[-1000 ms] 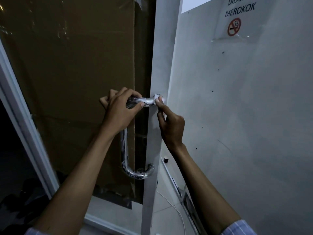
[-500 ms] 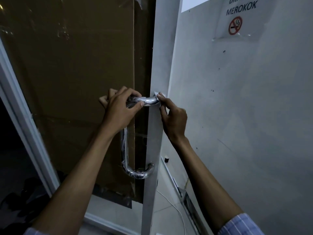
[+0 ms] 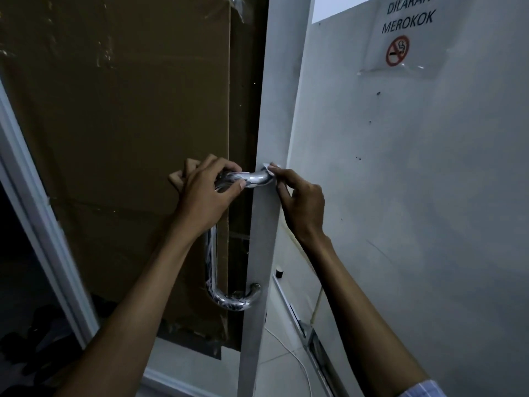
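Note:
A chrome C-shaped door handle (image 3: pixel 229 300) is fixed to the pale edge of a door (image 3: pixel 259 253); clear plastic wrap clings to its bar. My left hand (image 3: pixel 204 193) grips the handle's upper bend, fingers curled over it. My right hand (image 3: pixel 300 202) pinches a small pale strip of film or tape (image 3: pixel 267 167) at the handle's top end, where it meets the door edge.
Brown cardboard (image 3: pixel 120 138) covers the door's glass on the left. A grey wall (image 3: pixel 415 210) stands on the right with a no-smoking sign (image 3: pixel 400 44). A white cable (image 3: pixel 289 351) and a floor track (image 3: pixel 312 339) lie below. The white door frame (image 3: pixel 43 224) runs at left.
My right hand has shifted slightly up and in toward the handle's top end, with the pale strip still between its fingers. My left hand has kept its grip.

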Available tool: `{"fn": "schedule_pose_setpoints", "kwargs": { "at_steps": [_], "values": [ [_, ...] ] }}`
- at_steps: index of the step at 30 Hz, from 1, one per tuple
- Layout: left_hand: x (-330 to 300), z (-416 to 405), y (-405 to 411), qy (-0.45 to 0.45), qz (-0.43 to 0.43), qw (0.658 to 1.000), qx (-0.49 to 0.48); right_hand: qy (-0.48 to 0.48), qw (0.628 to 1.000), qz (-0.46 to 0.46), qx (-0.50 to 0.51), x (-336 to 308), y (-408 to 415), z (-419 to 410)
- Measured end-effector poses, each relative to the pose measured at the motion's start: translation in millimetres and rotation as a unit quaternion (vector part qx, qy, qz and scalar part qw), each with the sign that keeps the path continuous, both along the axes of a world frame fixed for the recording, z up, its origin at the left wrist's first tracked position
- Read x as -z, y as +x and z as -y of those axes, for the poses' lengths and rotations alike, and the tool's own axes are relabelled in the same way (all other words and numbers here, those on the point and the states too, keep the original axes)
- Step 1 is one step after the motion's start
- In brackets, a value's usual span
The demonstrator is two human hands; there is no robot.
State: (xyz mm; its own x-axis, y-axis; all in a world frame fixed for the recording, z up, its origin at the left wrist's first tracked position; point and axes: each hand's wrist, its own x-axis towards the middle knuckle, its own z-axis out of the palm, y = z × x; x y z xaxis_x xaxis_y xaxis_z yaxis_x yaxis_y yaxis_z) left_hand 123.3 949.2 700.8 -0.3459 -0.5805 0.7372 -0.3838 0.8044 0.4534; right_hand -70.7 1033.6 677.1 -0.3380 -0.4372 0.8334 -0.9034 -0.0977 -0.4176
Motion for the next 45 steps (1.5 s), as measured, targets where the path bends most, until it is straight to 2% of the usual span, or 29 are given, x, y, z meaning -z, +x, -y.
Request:
{"fn": "schedule_pose_setpoints", "kwargs": {
  "at_steps": [3,6,10,16,21,23,26,30,33,37,40,45],
  "values": [
    [1.1,3.5,0.0,0.003,-0.009,1.0,0.018,-0.017,0.999,-0.024,-0.018,3.9,10.6,1.4],
    [3.4,2.8,-0.5,-0.017,-0.001,1.0,-0.006,-0.03,0.998,-0.062,-0.006,15.6,19.4,-1.0],
    [4.3,3.8,-1.8,-0.034,-0.001,0.999,-0.014,-0.059,0.998,-0.011,0.013,18.0,18.4,1.7],
    [5.3,14.5,-3.3,-0.001,-0.016,0.998,0.059,-0.108,0.992,-0.064,0.033,48.8,42.4,5.3],
    [5.4,17.9,-5.5,-0.004,-0.022,0.997,0.078,-0.149,0.985,-0.067,0.053,49.9,56.6,13.4],
    [5.3,18.7,-6.4,-0.013,-0.025,0.997,0.077,-0.146,0.984,-0.077,0.058,49.6,63.2,15.1],
    [3.9,19.8,-8.8,-0.02,-0.023,0.998,0.061,-0.145,0.985,-0.041,0.089,45.1,65.3,17.2],
    [4.3,22.5,-11.6,-0.02,-0.018,0.998,0.06,-0.108,0.986,-0.079,0.095,44.9,57.0,16.7],
    [4.3,24.4,-12.4,-0.016,-0.008,0.999,0.048,-0.099,0.985,-0.064,0.127,35.7,42.5,17.3],
    [8.1,25.0,-7.8,0.003,-0.018,0.998,0.057,-0.071,0.986,-0.138,0.068,30.4,30.6,12.1],
    [8.8,24.5,-3.5,-0.001,-0.026,0.999,0.035,-0.036,0.993,-0.086,0.067,11.9,15.2,11.1],
    [3.1,19.5,-3.0,0.017,-0.046,0.998,0.031,0.038,0.994,-0.072,0.077,-8.4,1.4,11.0]
  ]
}}
